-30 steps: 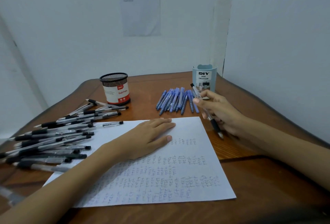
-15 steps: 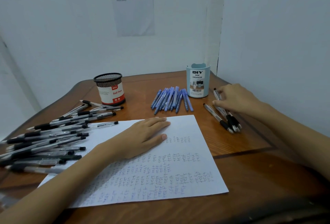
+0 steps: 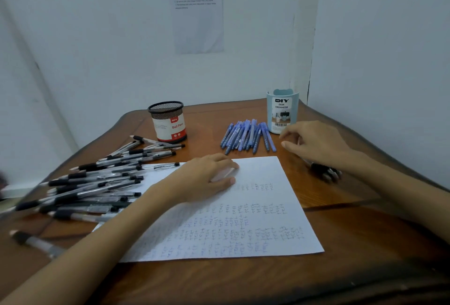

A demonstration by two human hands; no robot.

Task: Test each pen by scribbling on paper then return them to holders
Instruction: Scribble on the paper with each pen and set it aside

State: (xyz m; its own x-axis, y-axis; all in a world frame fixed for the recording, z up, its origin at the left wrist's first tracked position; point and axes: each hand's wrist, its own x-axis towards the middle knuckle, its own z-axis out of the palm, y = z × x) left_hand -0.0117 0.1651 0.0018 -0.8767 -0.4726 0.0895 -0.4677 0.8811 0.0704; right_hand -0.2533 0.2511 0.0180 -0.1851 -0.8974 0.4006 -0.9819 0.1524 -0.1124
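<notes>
The left hand (image 3: 209, 178) is laid flat on the top of the scribbled paper (image 3: 255, 219), nothing gripped. The right hand (image 3: 316, 146) is kept loosely curled with nothing seen in it, at 2 o'clock from the sheet, near the blue desk organizer (image 3: 282, 110) and over a few black-grip pens (image 3: 326, 173) half hidden by the wrist. Blue pens (image 3: 246, 135) are lined up at 12 o'clock, the black pen heap (image 3: 97, 183) is spread at 9, and the mesh holder (image 3: 168, 122) is stood at 11.
</notes>
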